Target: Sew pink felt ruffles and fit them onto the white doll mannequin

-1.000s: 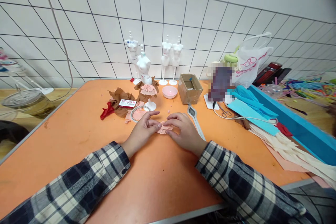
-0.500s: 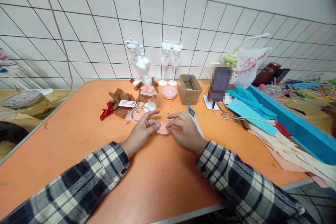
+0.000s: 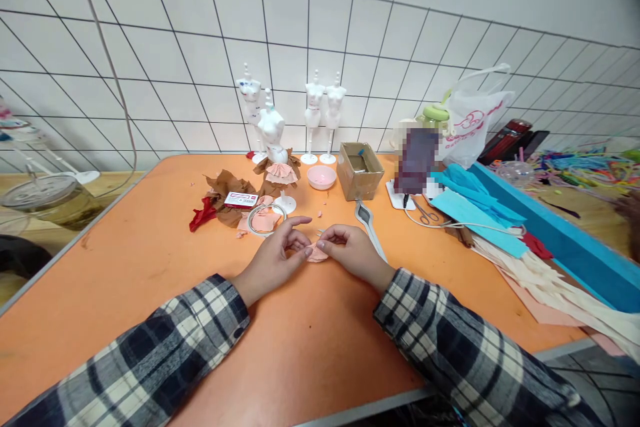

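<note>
Between my two hands is a small ruffled piece of pink crepe paper point(image 3: 317, 255), held just above the orange table point(image 3: 305, 353). My left hand point(image 3: 277, 257) pinches its left side with thumb and bent fingers, the index finger stretched out above. The fingers of my right hand point(image 3: 354, 255) are closed on its right side. Beyond my left hand lies a pale ring point(image 3: 251, 221) over flat pink paper. A small white dress form point(image 3: 271, 128) behind it wears a ruffled pink skirt point(image 3: 281, 174); its round base point(image 3: 285, 204) stands in front.
Further white dress forms point(image 3: 313, 110) stand along the back wall. A pink bowl point(image 3: 321, 177) and a cardboard box point(image 3: 360, 172) sit in front of them. Grey-handled pliers point(image 3: 369, 223) lie beyond my right hand, with scissors point(image 3: 429, 215) and blue paper strips point(image 3: 480, 223) to the right. Brown paper point(image 3: 227, 188) lies left.
Both hands have drawn a little closer together, with the pink paper shifted slightly right. My right fingers have curled in more tightly, covering more of the paper.
</note>
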### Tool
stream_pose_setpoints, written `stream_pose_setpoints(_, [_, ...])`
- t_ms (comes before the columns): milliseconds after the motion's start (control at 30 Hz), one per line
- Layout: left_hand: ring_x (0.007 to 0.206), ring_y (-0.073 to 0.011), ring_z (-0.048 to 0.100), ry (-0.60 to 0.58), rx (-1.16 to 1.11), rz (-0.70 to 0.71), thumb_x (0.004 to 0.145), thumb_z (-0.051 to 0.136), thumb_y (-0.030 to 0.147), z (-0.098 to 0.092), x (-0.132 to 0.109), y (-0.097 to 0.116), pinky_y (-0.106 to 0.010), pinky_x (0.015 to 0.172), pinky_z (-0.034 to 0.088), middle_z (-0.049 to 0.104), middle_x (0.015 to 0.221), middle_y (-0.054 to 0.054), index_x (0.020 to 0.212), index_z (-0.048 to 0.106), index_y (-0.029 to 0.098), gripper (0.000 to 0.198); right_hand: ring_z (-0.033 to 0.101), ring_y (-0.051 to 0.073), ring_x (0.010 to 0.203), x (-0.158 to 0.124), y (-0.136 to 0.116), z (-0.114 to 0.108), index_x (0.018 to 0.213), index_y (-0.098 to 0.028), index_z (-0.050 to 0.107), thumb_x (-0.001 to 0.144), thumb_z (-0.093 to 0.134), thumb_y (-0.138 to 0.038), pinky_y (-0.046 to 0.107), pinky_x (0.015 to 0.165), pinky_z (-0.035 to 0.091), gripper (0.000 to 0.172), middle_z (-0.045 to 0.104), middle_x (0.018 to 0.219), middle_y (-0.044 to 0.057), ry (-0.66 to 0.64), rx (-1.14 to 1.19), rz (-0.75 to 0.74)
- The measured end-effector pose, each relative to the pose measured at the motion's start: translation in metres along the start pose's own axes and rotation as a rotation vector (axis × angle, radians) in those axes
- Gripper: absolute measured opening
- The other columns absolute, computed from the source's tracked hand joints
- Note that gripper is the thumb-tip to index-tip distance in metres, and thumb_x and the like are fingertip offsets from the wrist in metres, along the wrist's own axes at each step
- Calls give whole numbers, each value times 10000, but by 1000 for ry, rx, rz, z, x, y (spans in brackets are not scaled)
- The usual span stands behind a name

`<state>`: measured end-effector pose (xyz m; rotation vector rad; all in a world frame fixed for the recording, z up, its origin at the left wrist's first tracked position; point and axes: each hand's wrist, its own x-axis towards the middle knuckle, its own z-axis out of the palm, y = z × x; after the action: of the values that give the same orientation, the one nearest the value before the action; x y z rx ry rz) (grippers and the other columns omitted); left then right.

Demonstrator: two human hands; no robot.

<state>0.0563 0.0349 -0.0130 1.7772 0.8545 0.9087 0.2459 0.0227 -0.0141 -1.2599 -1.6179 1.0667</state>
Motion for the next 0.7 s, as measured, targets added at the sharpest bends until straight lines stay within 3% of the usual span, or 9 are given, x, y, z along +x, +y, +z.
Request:
stream_pose_setpoints(67, [793,-145,618,34,77,64,864,587,240,0,-1,-1,-303,793,500,625,841,-15,1274,417,190,446,654,164,764,0,-1,1,864,-183,656,784,642,-304,292,729,513,146,690,802,27,24,90,-4])
stream_pose_setpoints(200, [828,-148,642,152,273,197,885,564,198,-3,-4,0,-311,838,500,644,862,-16,1282,425,211,421,685,172,856,-2,-3,4,1192,-219,550,770,686,-293,332,832,528,450,708,889,29,48,227,-35])
stream_pose_setpoints(367, [839,-136,644,237,493,398,876,569,132,-7,-7,2,-293,846,489,663,870,1,1292,419,237,455,659,183,882,-7,-9,3,884,-210,654,797,677,-270,337,822,513,108,702,902,40,158,-52,-250])
stream_pose_setpoints(467, [833,-131,648,223,521,481,872,567,114,-6,-8,3,-289,844,493,672,891,-2,1288,423,240,458,644,186,864,-10,-15,1,870,-214,667,830,667,-264,342,804,484,64,714,878,38,194,-240,-441])
stream_pose_setpoints(567, [828,-132,649,222,492,468,869,569,116,-3,-10,4,-292,847,497,671,884,-1,1286,423,237,458,641,176,808,-12,-18,0,856,-221,672,857,654,-278,340,784,464,60,723,844,27,165,-314,-576])
stream_pose_setpoints(700, [835,-148,639,214,463,387,854,610,196,-4,-12,8,-298,833,500,659,896,-12,1262,456,229,437,643,172,788,-11,-17,-2,822,-226,684,864,645,-266,326,753,468,70,720,807,24,202,-287,-583])
